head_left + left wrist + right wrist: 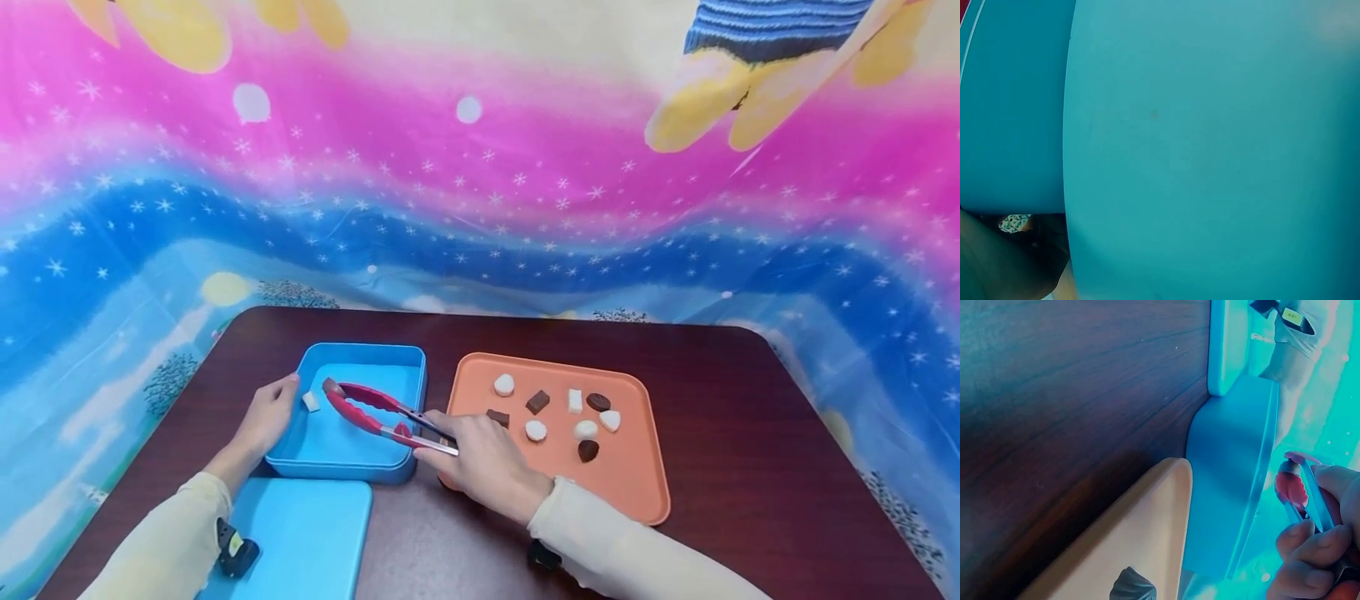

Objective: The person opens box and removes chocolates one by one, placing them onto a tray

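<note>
My right hand [491, 467] grips a pair of red-tipped metal tongs [367, 408] over the open blue box [412, 472]. The tips of the tongs are close together, and I see no piece between them. Inside the box, a small white piece [310, 402] lies by the left wall. My left hand [266, 417] holds the box's left side, its thumb at the rim; its other fingers are mostly hidden. In the right wrist view, curled fingers [1316, 550] wrap the tongs. Several brown and white chocolates [536, 402] sit on an orange tray [630, 492].
A flat blue lid [307, 533] lies in front of the box, under the left forearm. The tray stands right of the box on a dark brown table [750, 467]. Behind the table hangs a patterned cloth [480, 183].
</note>
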The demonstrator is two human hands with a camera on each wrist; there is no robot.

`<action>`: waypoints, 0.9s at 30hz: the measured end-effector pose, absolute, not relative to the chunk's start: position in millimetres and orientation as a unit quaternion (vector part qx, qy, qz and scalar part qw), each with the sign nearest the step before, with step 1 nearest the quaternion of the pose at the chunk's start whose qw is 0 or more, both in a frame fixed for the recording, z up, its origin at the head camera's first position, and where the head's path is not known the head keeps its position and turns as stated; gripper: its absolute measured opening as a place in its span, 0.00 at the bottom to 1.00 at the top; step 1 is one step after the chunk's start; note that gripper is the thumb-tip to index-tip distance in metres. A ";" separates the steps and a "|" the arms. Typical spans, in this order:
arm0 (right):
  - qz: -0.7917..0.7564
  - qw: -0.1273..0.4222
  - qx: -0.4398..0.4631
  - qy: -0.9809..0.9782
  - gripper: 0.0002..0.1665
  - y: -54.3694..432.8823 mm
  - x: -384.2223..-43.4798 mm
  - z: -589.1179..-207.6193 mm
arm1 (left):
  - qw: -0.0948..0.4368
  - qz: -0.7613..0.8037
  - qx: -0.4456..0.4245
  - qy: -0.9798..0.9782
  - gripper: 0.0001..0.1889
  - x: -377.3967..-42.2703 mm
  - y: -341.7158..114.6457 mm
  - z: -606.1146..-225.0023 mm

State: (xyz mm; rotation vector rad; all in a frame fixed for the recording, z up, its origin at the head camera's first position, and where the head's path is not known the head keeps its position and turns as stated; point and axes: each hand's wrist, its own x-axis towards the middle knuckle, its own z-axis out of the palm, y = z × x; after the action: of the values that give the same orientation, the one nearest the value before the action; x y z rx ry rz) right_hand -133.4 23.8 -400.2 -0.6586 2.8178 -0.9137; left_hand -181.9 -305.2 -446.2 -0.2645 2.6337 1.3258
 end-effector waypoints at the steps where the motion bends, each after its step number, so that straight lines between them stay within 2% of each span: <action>1: -0.302 0.053 -0.214 0.927 0.33 25.6 -133.0 -399.8 | 0.090 0.445 -0.087 0.887 0.38 -182.2 -305.2 -446.3; 16: -0.317 0.032 -0.205 0.925 0.29 63.9 -119.8 -395.8 | 0.092 0.447 -0.077 0.886 0.39 -180.7 -304.8 -446.6; 27: -0.293 0.000 -0.171 0.941 0.30 96.7 -111.3 -396.9 | 0.098 0.456 -0.078 0.881 0.40 -179.3 -305.5 -446.2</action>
State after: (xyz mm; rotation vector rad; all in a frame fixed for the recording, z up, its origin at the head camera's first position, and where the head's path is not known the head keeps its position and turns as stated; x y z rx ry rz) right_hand -111.3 96.7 -396.9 -0.5373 2.9543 -0.9205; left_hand -179.3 -305.5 -446.2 -0.2307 2.6076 1.3507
